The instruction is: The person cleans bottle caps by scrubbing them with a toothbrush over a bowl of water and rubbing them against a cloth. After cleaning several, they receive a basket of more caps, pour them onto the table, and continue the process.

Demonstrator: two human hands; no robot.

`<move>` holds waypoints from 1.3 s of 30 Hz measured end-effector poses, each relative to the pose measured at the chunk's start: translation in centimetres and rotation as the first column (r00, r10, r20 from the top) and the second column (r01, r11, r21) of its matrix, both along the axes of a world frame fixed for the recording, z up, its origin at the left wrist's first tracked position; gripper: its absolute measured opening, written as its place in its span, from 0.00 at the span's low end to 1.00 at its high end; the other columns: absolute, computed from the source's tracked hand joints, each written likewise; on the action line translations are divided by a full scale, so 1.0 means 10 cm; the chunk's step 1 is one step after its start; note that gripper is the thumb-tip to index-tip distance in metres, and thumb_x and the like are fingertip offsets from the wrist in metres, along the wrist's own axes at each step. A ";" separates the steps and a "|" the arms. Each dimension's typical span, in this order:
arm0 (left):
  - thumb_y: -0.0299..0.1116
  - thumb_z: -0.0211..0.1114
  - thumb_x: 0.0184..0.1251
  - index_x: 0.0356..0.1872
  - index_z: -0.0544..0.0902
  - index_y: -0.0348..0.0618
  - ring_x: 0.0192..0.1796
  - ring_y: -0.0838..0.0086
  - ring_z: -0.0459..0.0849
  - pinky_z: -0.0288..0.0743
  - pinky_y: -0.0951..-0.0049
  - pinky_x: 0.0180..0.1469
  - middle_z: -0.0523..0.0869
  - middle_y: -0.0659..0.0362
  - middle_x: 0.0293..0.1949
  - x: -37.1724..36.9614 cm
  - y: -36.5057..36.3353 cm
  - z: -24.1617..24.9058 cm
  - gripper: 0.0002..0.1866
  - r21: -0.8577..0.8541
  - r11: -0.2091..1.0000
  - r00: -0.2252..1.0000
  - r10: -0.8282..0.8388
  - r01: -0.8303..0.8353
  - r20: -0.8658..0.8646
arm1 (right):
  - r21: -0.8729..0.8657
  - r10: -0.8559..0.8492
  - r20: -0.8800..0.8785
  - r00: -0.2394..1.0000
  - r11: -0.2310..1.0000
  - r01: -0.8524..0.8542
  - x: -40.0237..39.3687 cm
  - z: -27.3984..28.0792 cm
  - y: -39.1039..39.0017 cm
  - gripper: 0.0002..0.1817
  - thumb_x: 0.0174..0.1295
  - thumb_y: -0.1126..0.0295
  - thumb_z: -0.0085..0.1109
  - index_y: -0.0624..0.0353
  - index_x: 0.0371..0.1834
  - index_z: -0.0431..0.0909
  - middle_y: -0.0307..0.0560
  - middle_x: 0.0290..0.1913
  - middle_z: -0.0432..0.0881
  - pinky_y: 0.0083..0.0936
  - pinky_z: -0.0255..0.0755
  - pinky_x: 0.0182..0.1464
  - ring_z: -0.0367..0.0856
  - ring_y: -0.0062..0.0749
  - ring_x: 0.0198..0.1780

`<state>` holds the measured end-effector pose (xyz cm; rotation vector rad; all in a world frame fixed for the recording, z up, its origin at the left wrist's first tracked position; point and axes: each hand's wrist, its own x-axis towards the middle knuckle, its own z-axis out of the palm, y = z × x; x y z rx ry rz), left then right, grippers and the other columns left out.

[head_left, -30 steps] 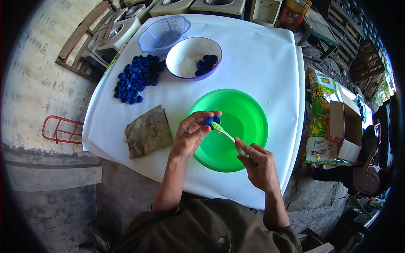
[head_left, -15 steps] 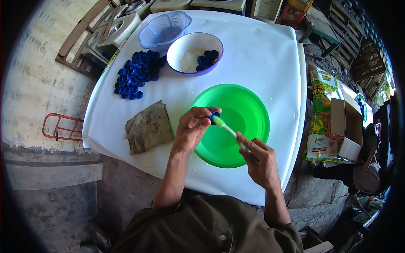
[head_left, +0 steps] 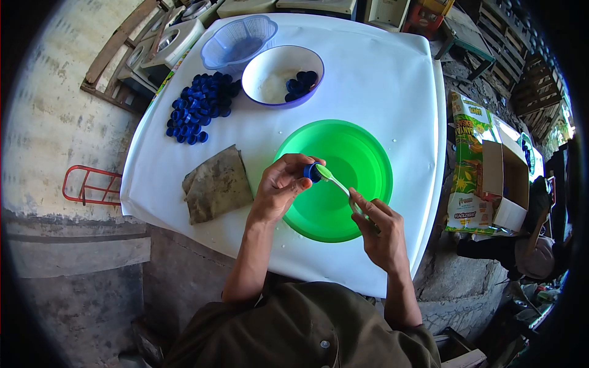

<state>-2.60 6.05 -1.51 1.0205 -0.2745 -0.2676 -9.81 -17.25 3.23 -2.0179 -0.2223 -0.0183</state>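
Note:
Between the fingertips of my left hand is a blue bottle cap, held over the left part of a green basin. My right hand is closed round the handle of a toothbrush with green bristles. Its head touches or nearly touches the cap's open side. A heap of similar blue caps lies at the far left of the table. More blue caps sit in a white bowl with a purple outside.
A light blue plastic basket stands behind the bowl. A stained brown cloth lies left of the basin on the white-covered table. An open cardboard box and another person are off to the right.
The cap has turned in my left fingers, showing more of its outer side. The toothbrush head has moved slightly up and right, to the cap's rim.

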 end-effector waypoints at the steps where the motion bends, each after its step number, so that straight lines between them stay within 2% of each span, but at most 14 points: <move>1: 0.23 0.71 0.65 0.56 0.78 0.40 0.60 0.66 0.81 0.76 0.64 0.63 0.79 0.48 0.60 0.00 0.00 0.00 0.19 -0.008 1.000 1.000 0.011 -0.011 0.020 | 0.013 0.028 -0.024 0.999 1.000 -0.028 -0.01 0.01 0.01 0.28 0.61 0.83 0.65 0.51 0.66 0.80 0.51 0.31 0.81 0.32 0.75 0.35 0.76 0.41 0.28; 4: 0.21 0.71 0.64 0.55 0.78 0.42 0.60 0.66 0.80 0.77 0.64 0.62 0.78 0.49 0.61 -0.01 -0.01 -0.02 0.19 -0.004 0.999 0.998 0.032 -0.031 0.057 | 0.059 0.103 -0.066 0.993 0.993 -0.099 -0.02 0.03 -0.02 0.28 0.62 0.83 0.64 0.54 0.67 0.79 0.52 0.31 0.81 0.29 0.74 0.34 0.75 0.40 0.27; 7: 0.20 0.71 0.63 0.55 0.78 0.43 0.59 0.65 0.81 0.77 0.63 0.61 0.78 0.50 0.61 -0.04 -0.02 0.00 0.19 0.022 0.998 0.996 0.059 -0.060 0.063 | 0.115 0.042 -0.134 0.990 0.993 -0.027 0.01 0.04 -0.04 0.28 0.62 0.82 0.64 0.55 0.68 0.78 0.53 0.30 0.79 0.29 0.73 0.35 0.75 0.40 0.28; 10: 0.19 0.71 0.61 0.54 0.79 0.43 0.58 0.63 0.82 0.77 0.64 0.61 0.77 0.49 0.61 -0.01 -0.06 -0.01 0.20 -0.023 0.995 0.991 0.104 -0.102 0.086 | 0.071 0.066 -0.080 0.995 0.996 -0.061 -0.03 0.00 0.02 0.27 0.63 0.82 0.64 0.56 0.68 0.78 0.53 0.31 0.80 0.28 0.72 0.32 0.73 0.36 0.25; 13: 0.16 0.70 0.61 0.52 0.81 0.39 0.58 0.66 0.82 0.80 0.67 0.60 0.76 0.48 0.62 -0.01 -0.03 0.02 0.18 -0.101 0.994 0.994 0.037 -0.026 0.104 | 0.080 0.079 -0.050 0.996 0.994 -0.075 -0.02 -0.05 -0.04 0.27 0.63 0.82 0.64 0.56 0.68 0.78 0.53 0.33 0.82 0.29 0.73 0.32 0.73 0.37 0.25; 14: 0.20 0.73 0.60 0.52 0.80 0.46 0.57 0.63 0.82 0.77 0.64 0.60 0.78 0.47 0.60 -0.02 0.01 -0.06 0.20 -0.017 0.999 0.995 0.049 -0.047 0.084 | 0.082 0.058 -0.072 0.996 0.995 -0.052 0.00 -0.04 -0.06 0.27 0.63 0.82 0.64 0.55 0.68 0.78 0.54 0.33 0.81 0.30 0.73 0.33 0.73 0.38 0.26; 19: 0.24 0.75 0.61 0.52 0.81 0.45 0.57 0.63 0.83 0.78 0.62 0.61 0.81 0.48 0.59 -0.02 -0.04 -0.06 0.18 -0.009 0.996 0.993 0.093 -0.093 0.072 | 0.048 0.033 -0.048 0.998 0.998 -0.031 -0.01 0.00 0.02 0.27 0.63 0.82 0.63 0.55 0.68 0.78 0.55 0.33 0.81 0.29 0.73 0.33 0.75 0.34 0.26; 24: 0.18 0.70 0.63 0.53 0.81 0.40 0.59 0.61 0.83 0.80 0.64 0.61 0.80 0.50 0.59 -0.05 -0.08 0.04 0.18 0.059 0.990 0.983 0.121 -0.130 0.136 | 0.117 0.121 -0.203 0.972 0.988 -0.099 0.02 0.01 -0.09 0.26 0.65 0.81 0.63 0.62 0.68 0.76 0.49 0.29 0.78 0.26 0.71 0.31 0.75 0.28 0.25; 26: 0.14 0.67 0.62 0.52 0.81 0.38 0.61 0.60 0.82 0.82 0.68 0.58 0.79 0.49 0.60 -0.05 -0.09 0.03 0.18 0.088 0.989 0.985 0.107 -0.120 0.137 | 0.267 0.156 -0.291 0.944 0.961 -0.077 -0.01 0.00 -0.09 0.25 0.66 0.81 0.62 0.63 0.68 0.76 0.48 0.28 0.79 0.24 0.70 0.31 0.74 0.25 0.25; 30: 0.15 0.68 0.62 0.52 0.82 0.36 0.62 0.65 0.81 0.82 0.68 0.59 0.80 0.50 0.60 -0.04 -0.04 0.06 0.17 0.073 0.996 0.993 0.038 -0.046 0.108 | 0.347 0.231 -0.457 0.859 0.936 -0.067 0.02 0.02 -0.24 0.24 0.67 0.80 0.61 0.66 0.67 0.76 0.47 0.28 0.81 0.24 0.70 0.30 0.75 0.22 0.26; 33: 0.13 0.67 0.62 0.52 0.83 0.35 0.59 0.67 0.82 0.83 0.70 0.58 0.80 0.52 0.59 -0.04 -0.04 0.12 0.17 0.145 0.979 0.980 0.121 -0.144 0.160 | 0.176 0.176 -0.308 0.935 0.976 -0.126 0.09 0.05 -0.34 0.23 0.67 0.79 0.62 0.65 0.66 0.77 0.49 0.27 0.81 0.25 0.71 0.30 0.77 0.23 0.26; 34: 0.13 0.67 0.62 0.52 0.83 0.35 0.58 0.68 0.82 0.83 0.70 0.58 0.80 0.52 0.58 -0.03 -0.05 0.13 0.18 0.187 0.961 0.965 0.167 -0.205 0.200 | 0.012 0.118 -0.205 0.972 0.993 -0.118 0.11 0.09 -0.32 0.22 0.65 0.79 0.63 0.62 0.64 0.80 0.53 0.31 0.84 0.29 0.73 0.32 0.81 0.31 0.26; 37: 0.13 0.67 0.61 0.55 0.81 0.33 0.54 0.71 0.82 0.81 0.72 0.57 0.81 0.53 0.55 -0.02 -0.10 0.16 0.20 0.263 0.916 0.939 0.237 -0.302 0.250 | -0.201 0.023 0.001 1.000 0.979 -0.022 0.15 0.10 -0.24 0.22 0.62 0.79 0.64 0.60 0.61 0.82 0.55 0.35 0.86 0.34 0.75 0.35 0.84 0.42 0.29; 39: 0.15 0.68 0.61 0.58 0.79 0.32 0.56 0.72 0.80 0.79 0.72 0.56 0.81 0.51 0.55 -0.03 -0.14 0.17 0.22 0.305 0.896 0.936 0.255 -0.323 0.243 | -0.348 0.018 0.007 1.000 0.937 -0.014 0.17 0.14 -0.16 0.21 0.61 0.79 0.61 0.59 0.59 0.82 0.54 0.37 0.84 0.40 0.76 0.38 0.84 0.49 0.34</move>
